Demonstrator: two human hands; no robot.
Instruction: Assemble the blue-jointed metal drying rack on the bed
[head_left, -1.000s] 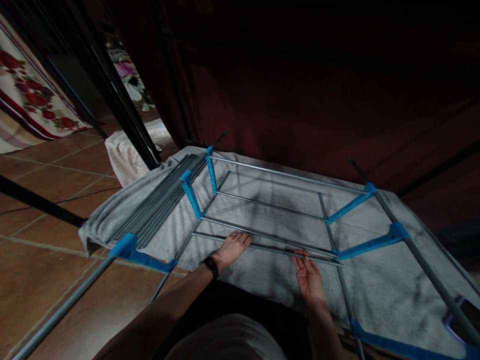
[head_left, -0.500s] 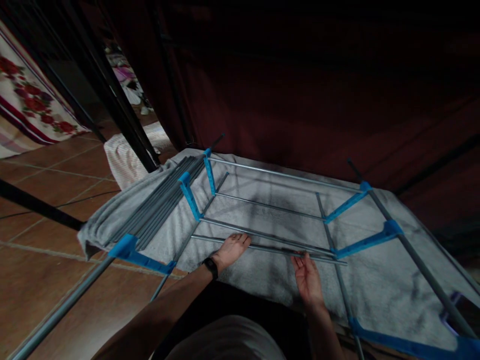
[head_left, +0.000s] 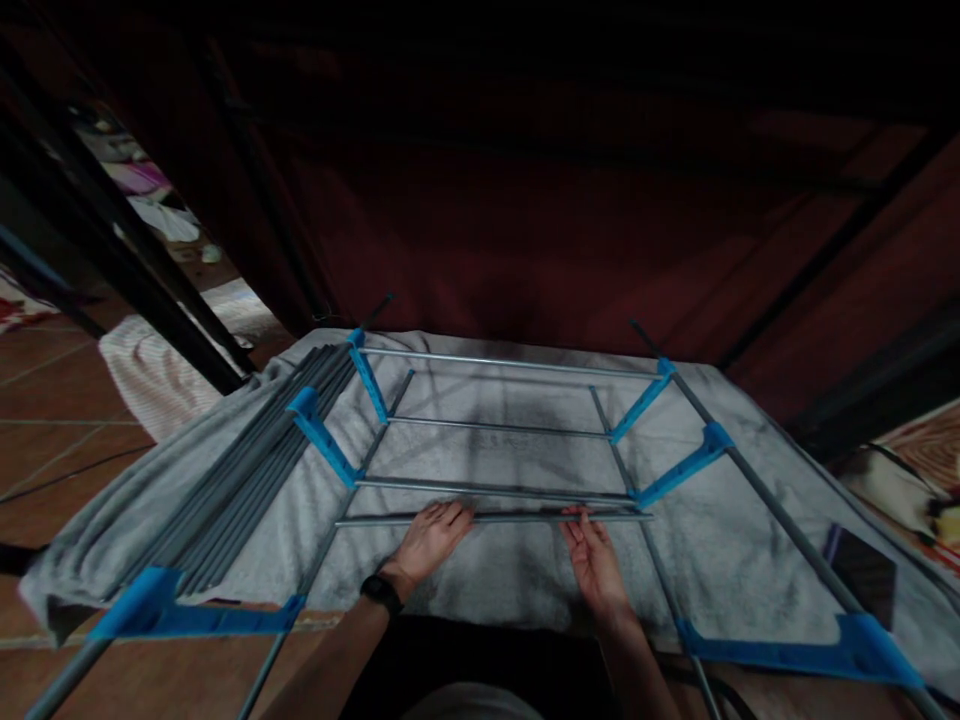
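My left hand (head_left: 429,541), with a black band on its wrist, is closed over a thin grey metal tube (head_left: 517,517). Palm up, my right hand (head_left: 591,562) pinches the same tube near its right end. The tube lies crosswise over the lower side rails of a frame, just nearer me than a fixed crossbar (head_left: 487,489). Blue plastic brackets join the frame's tubes, among them a left bracket (head_left: 326,440) and a right bracket (head_left: 682,466). The thicker right side tube (head_left: 787,530) runs along the outer edge.
Several loose grey tubes (head_left: 247,470) lie in a bundle on the left of the grey blanket (head_left: 480,590). A dark flat device (head_left: 862,575) rests at the right. A dark red curtain (head_left: 480,230) hangs behind. Black posts (head_left: 142,240) stand at the left over a tiled floor (head_left: 45,400).
My view has turned to the right. The tube has swung level, closer to parallel with the crossbar, with both hands still on it.
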